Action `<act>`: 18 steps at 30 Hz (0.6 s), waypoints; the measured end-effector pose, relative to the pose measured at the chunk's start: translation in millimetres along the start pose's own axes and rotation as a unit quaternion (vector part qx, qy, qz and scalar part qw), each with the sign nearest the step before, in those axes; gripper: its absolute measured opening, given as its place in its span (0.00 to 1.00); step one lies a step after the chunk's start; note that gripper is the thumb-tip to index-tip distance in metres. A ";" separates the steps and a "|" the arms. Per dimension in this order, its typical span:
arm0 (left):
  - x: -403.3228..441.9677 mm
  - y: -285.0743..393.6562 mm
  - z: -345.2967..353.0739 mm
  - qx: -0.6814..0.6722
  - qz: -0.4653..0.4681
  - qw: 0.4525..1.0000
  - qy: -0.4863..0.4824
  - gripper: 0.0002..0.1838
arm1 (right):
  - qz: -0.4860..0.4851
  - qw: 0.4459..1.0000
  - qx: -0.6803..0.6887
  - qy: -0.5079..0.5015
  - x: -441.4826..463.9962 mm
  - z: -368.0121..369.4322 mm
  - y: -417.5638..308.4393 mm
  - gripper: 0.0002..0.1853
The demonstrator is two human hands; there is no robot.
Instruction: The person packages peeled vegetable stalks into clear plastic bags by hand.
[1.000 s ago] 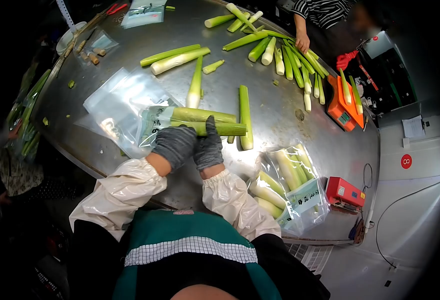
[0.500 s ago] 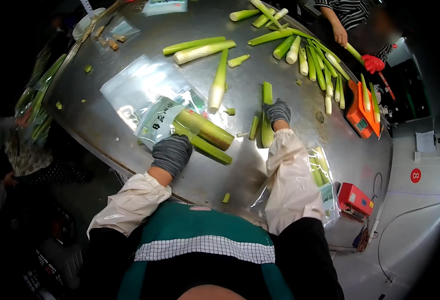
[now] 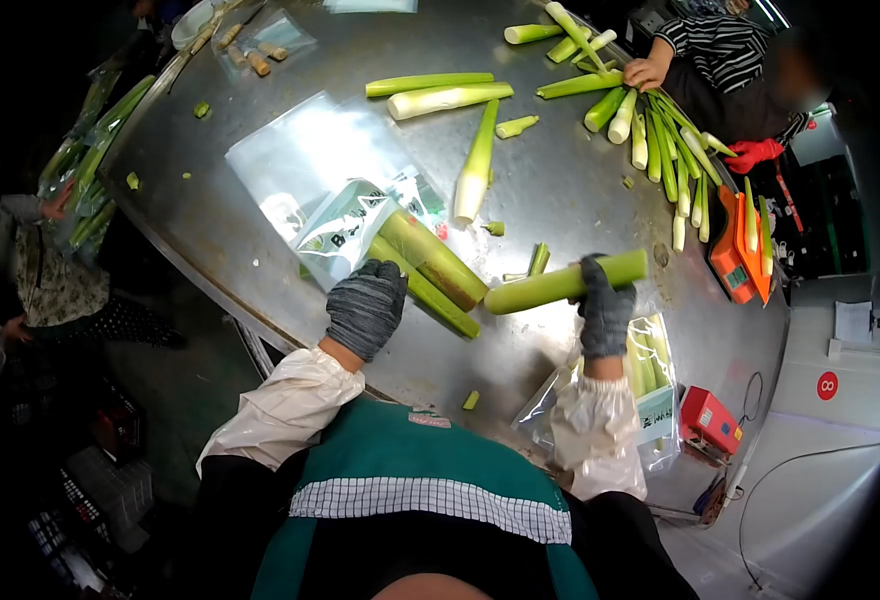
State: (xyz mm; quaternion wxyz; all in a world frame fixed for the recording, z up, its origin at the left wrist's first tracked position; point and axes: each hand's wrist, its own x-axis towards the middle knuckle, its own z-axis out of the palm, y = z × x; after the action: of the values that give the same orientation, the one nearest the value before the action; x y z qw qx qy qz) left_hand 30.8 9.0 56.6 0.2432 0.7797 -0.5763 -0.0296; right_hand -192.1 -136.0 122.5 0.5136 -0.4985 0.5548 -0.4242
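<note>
My left hand (image 3: pixel 366 308), in a grey glove, is closed on the lower edge of a printed clear plastic bag (image 3: pixel 335 243). Two thick green water bamboo stalks lie with their upper ends in that bag; the nearer stalk (image 3: pixel 440 303) touches my left fingers, and the browner one (image 3: pixel 438 262) lies beside it. My right hand (image 3: pixel 605 315), gloved too, grips a single water bamboo stalk (image 3: pixel 535 290), raised above the table and nearly level. Its left end points at the bagged stalks. Beneath it lies a short green offcut (image 3: pixel 539 259).
Flat bags (image 3: pixel 285 150) lie under the printed bag. A filled bag (image 3: pixel 650 370) rests near my right forearm. Loose stalks (image 3: pixel 440 100) lie farther back, with a pile (image 3: pixel 665 165) at right. Beyond are an orange scale (image 3: pixel 735 260), a red box (image 3: pixel 710 420) and a co-worker's hand (image 3: pixel 648 72).
My right hand has lifted the stalk off the table, turned it from upright in view to nearly level, and drawn it nearer. My left hand stays at the bag. The co-worker's bare hand reached the pile.
</note>
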 end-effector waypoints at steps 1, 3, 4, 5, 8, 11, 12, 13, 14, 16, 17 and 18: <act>0.2 -0.5 -0.6 -0.001 -0.005 1.000 0.000 0.09 | -0.027 0.999 0.031 -0.005 -8.2 -4.6 -1.3 0.11; -0.6 -0.3 -4.6 0.003 0.006 1.000 -0.007 0.09 | -0.039 0.998 0.058 -0.003 -25.2 -4.5 -13.4 0.12; -1.2 -2.7 -1.4 -0.001 0.012 1.000 -0.003 0.10 | -0.038 0.996 0.082 0.007 -31.4 -0.3 -10.3 0.12; -1.1 -2.6 -2.0 -0.001 0.012 1.000 -0.002 0.10 | -0.018 0.995 0.097 -0.012 -37.3 1.1 -6.0 0.12; 0.1 -0.6 -5.5 0.006 0.013 1.000 0.003 0.10 | 0.136 0.955 0.256 -0.056 -57.9 26.8 29.3 0.13; 0.7 -0.6 -8.4 -0.002 0.022 1.000 0.014 0.08 | 0.277 0.858 0.418 -0.109 -79.6 71.1 75.4 0.16; 0.6 -1.8 -6.5 -0.015 0.067 0.997 0.021 0.06 | 0.343 0.795 0.472 -0.167 -86.1 83.8 87.3 0.17; 0.0 -2.4 -5.8 -0.028 0.113 0.993 0.027 0.06 | 0.403 0.720 0.520 -0.221 -94.0 96.7 91.7 0.19; -2.5 0.4 -7.4 0.014 0.107 0.994 -0.017 0.08 | 0.442 0.702 0.520 -0.202 -101.3 112.6 94.1 0.19; -12.1 -1.3 -14.0 0.026 0.092 0.995 -0.024 0.09 | 0.472 0.703 0.483 -0.223 -106.3 121.8 84.0 0.18; -16.1 -6.0 -17.3 0.037 0.078 0.996 -0.031 0.09 | 0.471 0.703 0.484 -0.225 -103.7 112.7 77.7 0.18; -22.0 -14.1 -18.5 0.007 0.090 0.996 -0.028 0.09 | 0.470 0.725 0.382 -0.328 -99.4 94.5 71.4 0.16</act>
State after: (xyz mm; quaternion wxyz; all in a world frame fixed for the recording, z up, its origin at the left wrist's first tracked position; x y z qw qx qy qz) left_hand 41.9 38.5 61.8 0.2227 0.7254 -0.6509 -0.0253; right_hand -109.1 -23.6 56.3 0.9442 -0.0432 0.3060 -0.1144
